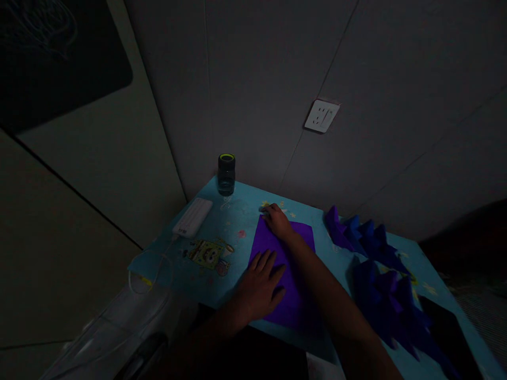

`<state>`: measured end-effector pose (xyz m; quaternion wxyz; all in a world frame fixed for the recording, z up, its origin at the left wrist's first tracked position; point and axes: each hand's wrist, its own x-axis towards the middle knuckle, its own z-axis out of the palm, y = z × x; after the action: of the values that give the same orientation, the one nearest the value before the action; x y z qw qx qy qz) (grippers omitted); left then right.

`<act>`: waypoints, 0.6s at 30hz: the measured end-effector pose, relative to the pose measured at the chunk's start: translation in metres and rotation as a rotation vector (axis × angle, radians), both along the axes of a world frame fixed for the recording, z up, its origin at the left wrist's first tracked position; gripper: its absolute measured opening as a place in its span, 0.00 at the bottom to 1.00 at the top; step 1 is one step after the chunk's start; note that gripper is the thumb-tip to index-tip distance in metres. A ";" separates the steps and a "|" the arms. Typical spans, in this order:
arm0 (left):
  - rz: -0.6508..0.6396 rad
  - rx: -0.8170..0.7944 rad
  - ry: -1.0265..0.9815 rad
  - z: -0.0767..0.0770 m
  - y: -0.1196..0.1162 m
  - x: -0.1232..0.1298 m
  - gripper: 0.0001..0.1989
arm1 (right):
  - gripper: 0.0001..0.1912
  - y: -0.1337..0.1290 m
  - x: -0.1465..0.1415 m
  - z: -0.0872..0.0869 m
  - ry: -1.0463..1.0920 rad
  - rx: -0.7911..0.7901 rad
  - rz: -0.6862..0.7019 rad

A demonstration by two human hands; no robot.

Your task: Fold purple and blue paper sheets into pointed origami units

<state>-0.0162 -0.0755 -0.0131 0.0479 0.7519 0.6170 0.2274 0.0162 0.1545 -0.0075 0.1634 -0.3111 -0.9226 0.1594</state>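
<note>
A sheet of purple paper lies flat on the light blue table. My left hand rests palm down across the sheet's left side, fingers spread. At the paper's far left corner is my right hand, its fingers bent slightly and touching the edge; it looks open, though the dim light blurs the fingertips. The right forearm crosses over the sheet and hides part of it. To the right, folded paper boats in blue and purple stand in two rows, a far row and a near row.
A dark bottle stands at the back left corner. In front of it lies a white power bank with a white cable hanging over the edge. A black flat object lies at the right. A wall socket is behind.
</note>
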 end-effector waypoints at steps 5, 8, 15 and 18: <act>-0.006 0.014 0.016 -0.004 0.001 0.000 0.27 | 0.10 -0.023 0.010 -0.011 0.065 0.048 -0.025; -0.026 0.022 0.039 -0.006 0.002 0.001 0.27 | 0.12 -0.032 0.021 -0.010 0.108 0.046 -0.041; -0.069 0.010 0.131 -0.003 0.012 -0.006 0.27 | 0.17 -0.047 0.065 -0.009 0.087 0.039 -0.126; -0.091 0.001 0.173 0.000 0.019 -0.009 0.26 | 0.18 -0.055 0.078 -0.012 0.045 0.055 -0.137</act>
<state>-0.0251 -0.0566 -0.0127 0.0044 0.7961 0.5838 0.1592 0.0942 0.0997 -0.0196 0.2032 -0.3654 -0.8991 0.1295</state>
